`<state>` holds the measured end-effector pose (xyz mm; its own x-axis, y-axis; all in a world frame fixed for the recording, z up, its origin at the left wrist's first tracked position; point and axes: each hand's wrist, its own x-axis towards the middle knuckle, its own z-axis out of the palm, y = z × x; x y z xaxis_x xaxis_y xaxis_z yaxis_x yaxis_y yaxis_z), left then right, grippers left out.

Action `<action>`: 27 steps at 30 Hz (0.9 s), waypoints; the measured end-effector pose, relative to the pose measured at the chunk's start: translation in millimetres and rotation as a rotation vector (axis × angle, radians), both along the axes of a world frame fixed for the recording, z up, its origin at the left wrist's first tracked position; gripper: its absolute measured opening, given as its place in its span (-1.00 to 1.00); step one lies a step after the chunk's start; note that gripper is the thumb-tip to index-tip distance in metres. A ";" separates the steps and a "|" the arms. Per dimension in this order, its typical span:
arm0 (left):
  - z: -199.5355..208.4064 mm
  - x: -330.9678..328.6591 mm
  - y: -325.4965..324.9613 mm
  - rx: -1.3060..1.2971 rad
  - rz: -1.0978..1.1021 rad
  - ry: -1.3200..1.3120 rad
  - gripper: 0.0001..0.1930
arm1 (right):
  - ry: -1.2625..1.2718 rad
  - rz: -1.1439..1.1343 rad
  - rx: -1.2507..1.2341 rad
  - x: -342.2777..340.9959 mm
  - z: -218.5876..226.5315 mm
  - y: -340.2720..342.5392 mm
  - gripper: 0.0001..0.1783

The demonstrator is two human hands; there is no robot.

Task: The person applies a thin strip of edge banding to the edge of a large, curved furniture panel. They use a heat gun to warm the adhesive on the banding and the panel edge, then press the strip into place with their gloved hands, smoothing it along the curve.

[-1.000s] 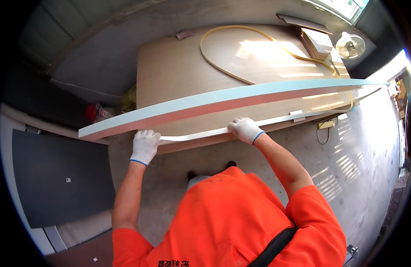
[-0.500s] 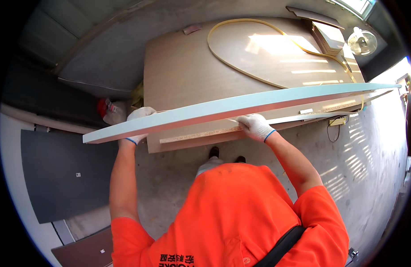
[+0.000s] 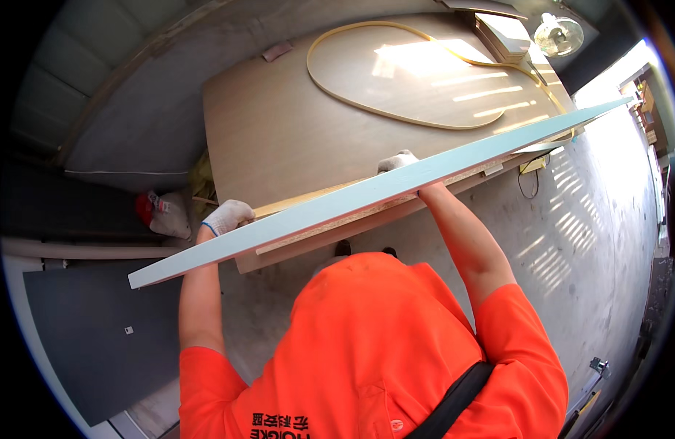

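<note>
A long, narrow board with a light blue face [image 3: 337,201] slants across in front of me, its left end nearer and its right end farther away. Both my forearms pass beneath it. My left hand [image 3: 231,215], in a white knit glove, is closed at the board's far side near the left end. Farther right, my right hand [image 3: 397,161], gloved too, is curled behind the board, which hides part of its fingers. Between the hands, a pale yellow strip [image 3: 308,196] shows along the board's far side. Below lies a rough particleboard edge [image 3: 293,238] on the large brown panel [image 3: 272,124].
A yellow band [image 3: 315,80] lies looped on the panel. Stacked boards [image 3: 502,36] and a clear fan [image 3: 559,35] are at the far right. A white and red sack [image 3: 166,214] stands left, beyond a dark grey sheet [image 3: 96,344]. A yellow box with a cable [image 3: 531,167] sits at right.
The board has tilted more, its left end nearer and its right end farther. My right hand has gone from the board's near side to its far side. The whole view has turned slightly.
</note>
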<state>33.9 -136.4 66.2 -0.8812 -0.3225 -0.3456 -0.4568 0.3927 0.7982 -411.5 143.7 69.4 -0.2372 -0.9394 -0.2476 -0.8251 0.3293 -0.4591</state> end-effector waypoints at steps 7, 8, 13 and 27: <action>-38.9 -1.0 -4.1 0.269 0.201 -0.136 -0.79 | 0.107 0.149 0.051 -12.8 -46.3 -21.0 -0.65; -45.8 -0.9 -7.6 0.154 0.100 -0.121 -0.79 | 0.158 0.151 0.114 -12.4 -49.3 -24.3 -0.65; -59.3 2.6 -17.0 -0.378 0.089 -0.338 -0.76 | 0.257 0.133 0.300 -15.7 -71.0 -34.6 -0.64; -26.7 -132.0 101.1 -0.134 0.102 -0.142 -0.65 | 0.273 -0.083 -0.016 -6.4 -45.7 -29.4 -0.65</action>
<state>-98.1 -35.3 39.5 -0.7875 -0.4586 -0.4116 -0.6033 0.4374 0.6669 -417.8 114.3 23.8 -0.3689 -0.9174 -0.1490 -0.8896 0.3950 -0.2295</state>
